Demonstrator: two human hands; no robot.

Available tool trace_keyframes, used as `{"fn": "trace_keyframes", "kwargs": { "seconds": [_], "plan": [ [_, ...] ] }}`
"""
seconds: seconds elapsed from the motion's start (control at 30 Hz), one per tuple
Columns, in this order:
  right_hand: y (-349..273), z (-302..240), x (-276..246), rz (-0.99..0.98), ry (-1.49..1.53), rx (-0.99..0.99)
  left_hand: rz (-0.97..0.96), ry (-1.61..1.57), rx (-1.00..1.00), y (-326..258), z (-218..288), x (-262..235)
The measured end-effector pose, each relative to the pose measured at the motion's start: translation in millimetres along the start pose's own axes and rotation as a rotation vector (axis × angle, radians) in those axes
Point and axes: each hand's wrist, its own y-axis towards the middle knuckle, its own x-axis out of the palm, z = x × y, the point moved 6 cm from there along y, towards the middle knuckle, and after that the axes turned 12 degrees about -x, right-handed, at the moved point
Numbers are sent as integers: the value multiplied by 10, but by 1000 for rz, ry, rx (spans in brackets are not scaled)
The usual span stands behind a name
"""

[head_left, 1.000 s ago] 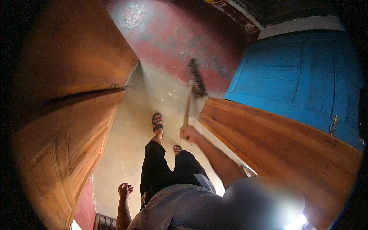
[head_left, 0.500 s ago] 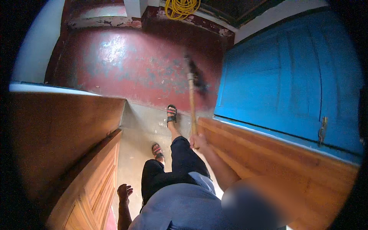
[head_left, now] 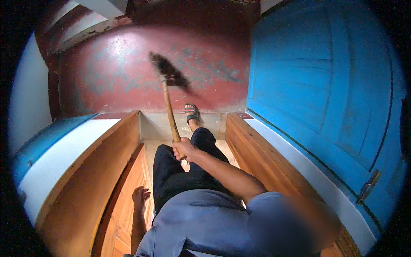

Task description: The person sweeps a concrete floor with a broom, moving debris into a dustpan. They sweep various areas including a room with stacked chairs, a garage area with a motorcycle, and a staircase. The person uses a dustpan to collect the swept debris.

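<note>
My right hand (head_left: 184, 149) is wrapped round the lower end of a wooden-handled broom (head_left: 170, 110). The handle slants up and to the left, away from my body. Its dark bristle head (head_left: 168, 71) is smeared by motion over the worn red floor (head_left: 128, 81); whether the bristles touch the floor, I cannot tell. My left hand (head_left: 140, 198) hangs low at my side, beside a wooden door panel (head_left: 124, 214). Its fingers are loosely bent and apart, with nothing in them.
On the right stands a blue door (head_left: 295, 85) with a metal latch (head_left: 369, 186). Wooden door frames (head_left: 261, 158) rise on both sides of me. A pale threshold (head_left: 160, 126) borders the red floor, with my sandalled foot (head_left: 191, 112) at it. White ledges (head_left: 102, 10) lie at the far left.
The broom has swung from right to left across the red floor, and my right hand has moved left with it. The view has shifted; the yellow coil is out of sight.
</note>
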Motion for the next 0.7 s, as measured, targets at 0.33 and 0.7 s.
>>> {"fn": "trace_keyframes", "kwargs": {
  "seconds": [0.33, 0.7],
  "plan": [
    [-448, -1205, -785, 248, -33, -271, -24, 183, 13, 237, 1169, 522],
    [1175, -1942, -541, 262, -27, -85, 22, 186, 20, 549, 2203, 349]
  ]
}}
